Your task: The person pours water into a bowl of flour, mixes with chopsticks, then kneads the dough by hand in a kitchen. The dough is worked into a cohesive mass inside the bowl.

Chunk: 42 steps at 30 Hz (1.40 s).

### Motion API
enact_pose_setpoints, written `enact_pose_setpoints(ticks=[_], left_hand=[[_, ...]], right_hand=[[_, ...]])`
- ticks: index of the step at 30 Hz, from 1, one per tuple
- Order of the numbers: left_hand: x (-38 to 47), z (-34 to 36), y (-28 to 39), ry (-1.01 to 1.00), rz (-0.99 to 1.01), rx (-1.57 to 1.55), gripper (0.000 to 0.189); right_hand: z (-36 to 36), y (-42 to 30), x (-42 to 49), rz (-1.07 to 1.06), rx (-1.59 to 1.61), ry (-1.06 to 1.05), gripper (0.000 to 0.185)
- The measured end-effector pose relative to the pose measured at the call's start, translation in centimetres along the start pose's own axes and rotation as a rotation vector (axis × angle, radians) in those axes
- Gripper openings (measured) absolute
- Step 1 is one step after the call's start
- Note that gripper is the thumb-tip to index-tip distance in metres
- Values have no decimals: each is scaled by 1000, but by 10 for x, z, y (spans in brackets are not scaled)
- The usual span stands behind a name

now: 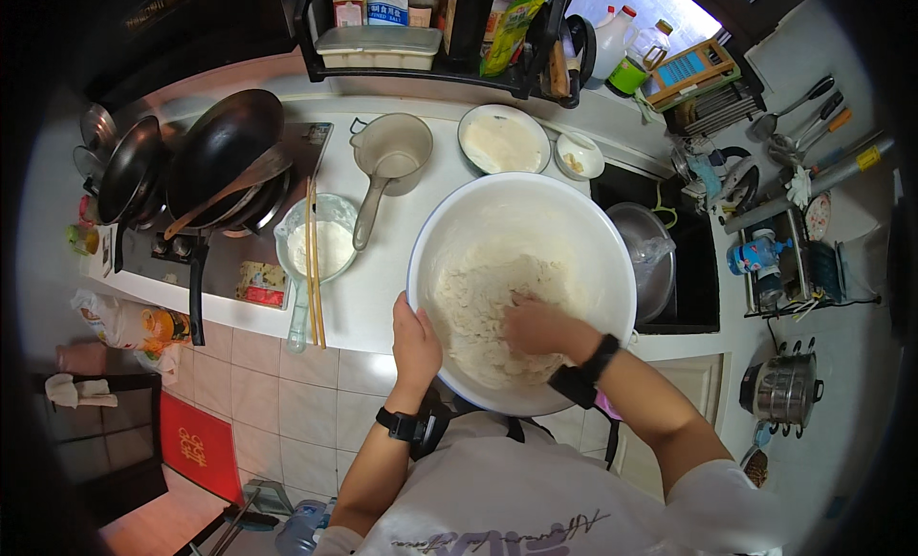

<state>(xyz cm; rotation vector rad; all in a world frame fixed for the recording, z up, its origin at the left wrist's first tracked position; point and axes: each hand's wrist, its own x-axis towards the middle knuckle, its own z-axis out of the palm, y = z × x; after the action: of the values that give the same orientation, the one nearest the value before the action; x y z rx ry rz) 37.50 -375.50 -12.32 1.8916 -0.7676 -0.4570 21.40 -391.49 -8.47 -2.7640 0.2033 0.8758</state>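
Observation:
A large white bowl (606,248) stands tilted at the counter's front edge, close to my body. Floury, shaggy dough (470,291) covers its bottom. My left hand (417,344) holds the bowl's left rim, thumb on the near side. Inside the bowl, my right hand (541,328) is pressed into the dough with bent fingers; the dough partly hides the fingertips. To the left, a pale green handled scoop (295,312) contains white flour (323,248). A pair of wooden chopsticks (313,269) lies across this scoop.
Behind the bowl are a translucent ladle (393,144), a dish of pale batter-like food (503,141) and a small white bowl (589,154). A wok (229,140) with a wooden spatula (237,187) sits on the stove at left. The dark sink (699,269) holds a metal basin (631,215).

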Motion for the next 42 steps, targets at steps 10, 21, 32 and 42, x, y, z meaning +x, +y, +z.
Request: enact_pose_setpoints(ticks=[10, 21, 32, 42], left_hand=[[2, 2, -1, -14, -14, -57, 38], [0, 4, -1, 19, -10, 6, 39], [0, -1, 3, -60, -33, 12, 39], [-1, 4, 2, 16, -60, 9, 38]], right_hand=[[26, 117, 15, 555, 1117, 406, 49], [23, -49, 4, 309, -137, 266, 57], [10, -19, 68, 350, -327, 54, 50], [9, 76, -73, 381, 610, 506, 45]])
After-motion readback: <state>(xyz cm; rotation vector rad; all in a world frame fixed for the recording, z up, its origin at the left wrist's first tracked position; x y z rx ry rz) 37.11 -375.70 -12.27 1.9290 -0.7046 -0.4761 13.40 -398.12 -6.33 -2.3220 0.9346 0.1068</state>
